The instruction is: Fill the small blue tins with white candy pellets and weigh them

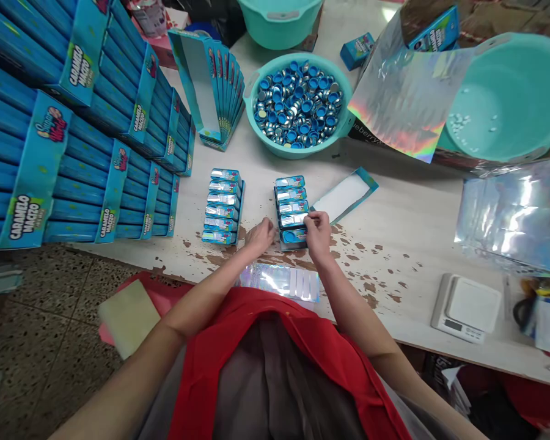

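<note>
An open blue display box [289, 211] lies on the white table, filled with a row of small silver and blue tins. Its white-lined lid flap [343, 195] folds out to the right. My right hand [318, 230] is closed in a pinch on a tin near the front of that row. My left hand [260, 235] rests with curled fingers on the table just left of the box, and I cannot see anything in it. A second filled box [223, 206] lies further left. A holographic pouch [282, 282] lies at the table edge by my body.
A teal basin [297, 102] full of tins stands behind the boxes. An almost empty teal basin [508, 98] and holographic bags [407, 98] lie at the right. Stacked blue cartons [73, 134] fill the left. Folded box blanks [215, 79] stand upright. A small scale [466, 307] sits near the right edge.
</note>
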